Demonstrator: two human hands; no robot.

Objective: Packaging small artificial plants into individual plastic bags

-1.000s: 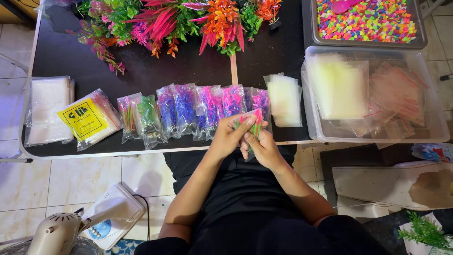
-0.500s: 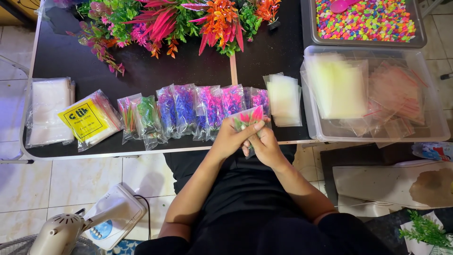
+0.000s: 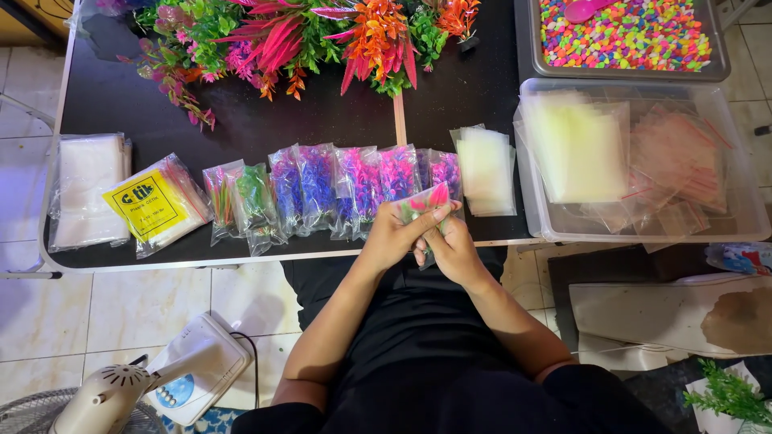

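Both of my hands meet at the front edge of the black table [image 3: 338, 112]. My left hand [image 3: 396, 235] and my right hand [image 3: 452, 249] together grip a small clear bag with a pink and green plastic plant [image 3: 425, 201] inside. The bag's top sticks up above my fingers. Just beyond it lies a row of filled bags with blue, purple and pink plants [image 3: 338, 189], and to its right a stack of empty clear bags [image 3: 486, 169].
Loose colourful plastic plants [image 3: 322, 36] lie at the table's back. A tray of coloured gravel [image 3: 623, 34] and a clear bin of bags [image 3: 643, 161] stand at the right. Bag packs [image 3: 145, 205] lie left. A fan and a white device [image 3: 193, 370] sit on the floor.
The bag has risen slightly between my hands, and its pink top now shows more above my fingers. My hands stay at the table's edge.
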